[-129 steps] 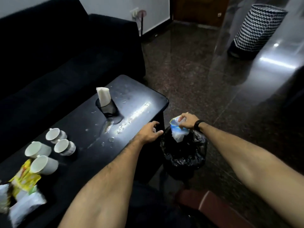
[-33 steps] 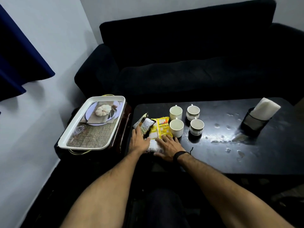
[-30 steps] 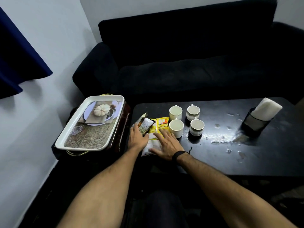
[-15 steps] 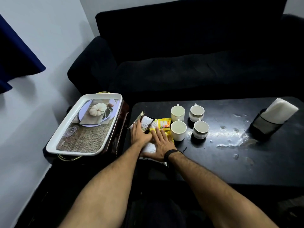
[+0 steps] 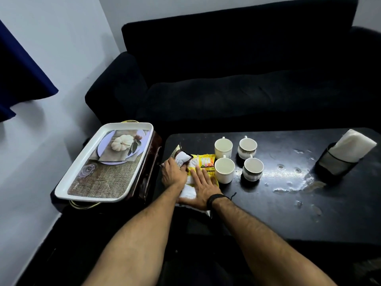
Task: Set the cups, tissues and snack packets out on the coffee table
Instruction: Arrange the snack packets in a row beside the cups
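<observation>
Several snack packets lie in a pile at the left end of the black coffee table (image 5: 268,213). My left hand (image 5: 174,175) curls around a small white-and-dark snack packet (image 5: 182,158) at the pile's left side. My right hand (image 5: 203,187) lies flat, fingers spread, on a yellow packet (image 5: 204,162) and a white packet (image 5: 188,191) beneath it. Several white cups (image 5: 224,169) stand upright in a cluster just right of the pile. White tissues (image 5: 352,145) stick out of a dark mesh holder (image 5: 334,165) at the table's right end.
A white tray (image 5: 59,193) with a pumpkin print rests on a dark side stand left of the table. A black sofa (image 5: 237,89) runs behind the table. Water drops and wet streaks (image 5: 288,188) mark the tabletop between the cups and the holder.
My hands left the bin bag at the table's right end and came to the snack pile. In the last second they slid further onto the packets, the left closing on the small one.
</observation>
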